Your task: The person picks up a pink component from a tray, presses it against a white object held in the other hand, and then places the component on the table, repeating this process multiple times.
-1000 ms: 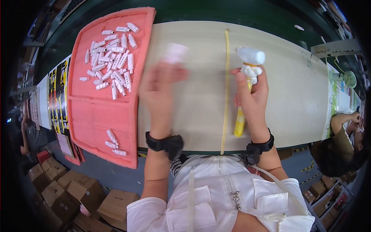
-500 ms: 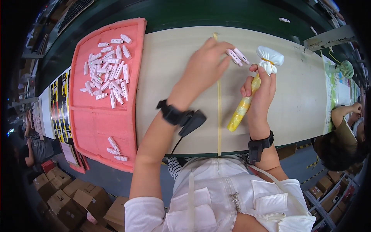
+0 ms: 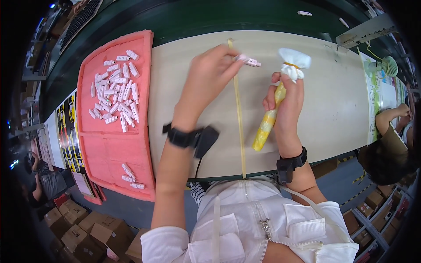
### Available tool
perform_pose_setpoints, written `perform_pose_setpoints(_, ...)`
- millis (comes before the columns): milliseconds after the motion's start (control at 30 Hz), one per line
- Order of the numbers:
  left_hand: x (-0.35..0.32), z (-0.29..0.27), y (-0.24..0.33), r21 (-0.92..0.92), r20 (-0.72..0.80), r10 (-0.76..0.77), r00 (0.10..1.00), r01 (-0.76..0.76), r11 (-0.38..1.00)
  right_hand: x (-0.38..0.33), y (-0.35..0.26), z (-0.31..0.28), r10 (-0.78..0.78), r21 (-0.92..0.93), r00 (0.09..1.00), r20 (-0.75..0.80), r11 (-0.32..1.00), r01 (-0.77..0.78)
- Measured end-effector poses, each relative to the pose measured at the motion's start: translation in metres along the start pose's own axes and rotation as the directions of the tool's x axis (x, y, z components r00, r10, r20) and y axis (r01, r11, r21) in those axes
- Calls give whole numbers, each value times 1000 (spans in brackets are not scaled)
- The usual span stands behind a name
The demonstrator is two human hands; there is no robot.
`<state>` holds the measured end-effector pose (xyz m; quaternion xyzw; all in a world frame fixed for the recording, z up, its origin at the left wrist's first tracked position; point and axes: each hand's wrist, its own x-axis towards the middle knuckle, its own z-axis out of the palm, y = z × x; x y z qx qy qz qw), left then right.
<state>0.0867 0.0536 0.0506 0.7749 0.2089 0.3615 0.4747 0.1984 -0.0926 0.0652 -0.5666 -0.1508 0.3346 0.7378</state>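
My left hand (image 3: 210, 72) is over the upper middle of the beige work board (image 3: 184, 57), its fingertips pinched on a small pale-pink stick-shaped part (image 3: 240, 58), blurred by motion. Just beyond the fingertips lies a second pale-pink part (image 3: 253, 62). My right hand (image 3: 289, 98) is wrapped round the yellow handle of a hammer-shaped cloth-headed tool (image 3: 265, 125). Its head is bundled in white cloth and tied with an orange band, pointing away from me. The handle slants down toward me and to the left.
On the left, a pink foam tray (image 3: 109, 149) holds a pile of similar parts (image 3: 116, 92) and several near its front. Two more parts lie on the green surface (image 3: 263, 19) beyond the board. A small green fan (image 3: 389, 66) and another person's arm (image 3: 390, 120) are at right.
My left hand has shifted left and closed on one of the two parts that lay side by side, parting them. My right hand keeps its hold on the tool. The whole view has shifted slightly.
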Motion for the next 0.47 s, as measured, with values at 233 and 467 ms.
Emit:
perform_pose_setpoints(233,-88,-15,-15,227,-129,-60,990,88,970,-30,13,11,211,-483,883,419,876,20)
perform_pose_setpoints(467,-90,-17,-18,301,-99,-222,970,242,923,-31,19,17,175,-636,817,549,722,273)
